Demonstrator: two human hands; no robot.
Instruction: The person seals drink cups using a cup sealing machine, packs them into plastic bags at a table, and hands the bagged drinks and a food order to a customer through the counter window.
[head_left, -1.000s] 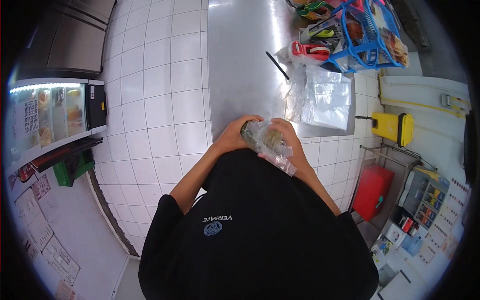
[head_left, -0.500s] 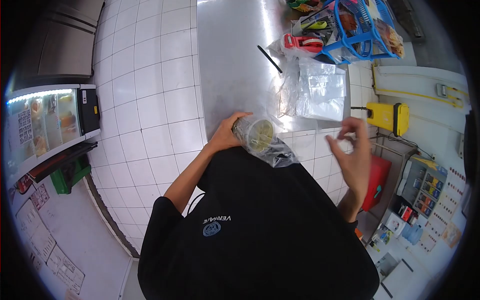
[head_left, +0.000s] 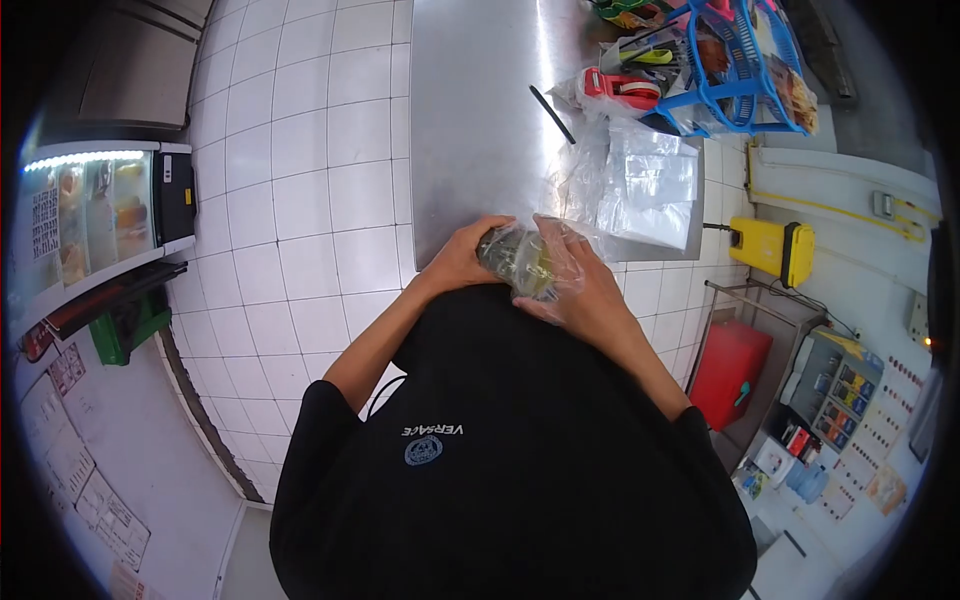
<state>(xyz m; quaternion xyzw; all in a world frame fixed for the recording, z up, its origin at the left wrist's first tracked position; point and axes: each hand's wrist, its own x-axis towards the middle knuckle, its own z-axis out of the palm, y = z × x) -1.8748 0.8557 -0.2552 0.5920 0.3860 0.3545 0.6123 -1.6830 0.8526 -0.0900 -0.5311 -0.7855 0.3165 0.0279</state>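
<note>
A clear round container (head_left: 512, 258) with greenish contents, wrapped in a clear plastic bag, lies tilted close to my chest at the table's near edge. My left hand (head_left: 470, 255) is closed round its left end. On the other end, my right hand (head_left: 578, 280) presses the loose plastic against the container, fingers wrapped over it. Beyond my hands, a stack of clear plastic bags (head_left: 655, 185) rests on the metal table (head_left: 470, 120). A thin black stick (head_left: 552, 113) lies to the left of the stack.
A red tape dispenser (head_left: 622, 90) and a blue basket (head_left: 735, 70) with packets stand at the table's far right. Right of the table are a yellow container (head_left: 770, 250) and a red box (head_left: 733, 373). A lit display fridge (head_left: 95, 210) stands at the left.
Half a second ago my right hand was away to the right with its fingers apart; it has come back onto the bagged container. My left hand has kept its hold.
</note>
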